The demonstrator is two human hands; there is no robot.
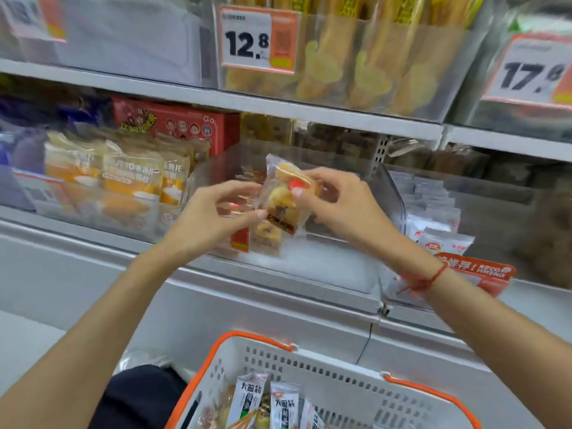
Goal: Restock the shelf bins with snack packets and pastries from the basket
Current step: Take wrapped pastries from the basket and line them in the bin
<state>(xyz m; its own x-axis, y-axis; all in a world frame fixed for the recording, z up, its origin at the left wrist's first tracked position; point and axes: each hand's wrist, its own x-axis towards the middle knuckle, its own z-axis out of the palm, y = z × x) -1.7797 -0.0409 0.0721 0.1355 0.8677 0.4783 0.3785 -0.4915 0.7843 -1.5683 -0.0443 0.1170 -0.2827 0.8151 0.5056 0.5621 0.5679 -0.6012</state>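
A single head-worn wide-angle camera looks forward and down from close in front of the store shelf [309,109], near enough that both forearms stretch up from the lower corners into mid-frame. The clear shelf bins [325,264] fill the middle and top, and the orange-rimmed basket [309,363] sits at the bottom edge, directly below the lens.

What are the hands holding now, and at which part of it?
Both hands hold one clear-wrapped pastry packet above the clear shelf bin. The left hand pinches its left edge; the right hand pinches its right side near the top.
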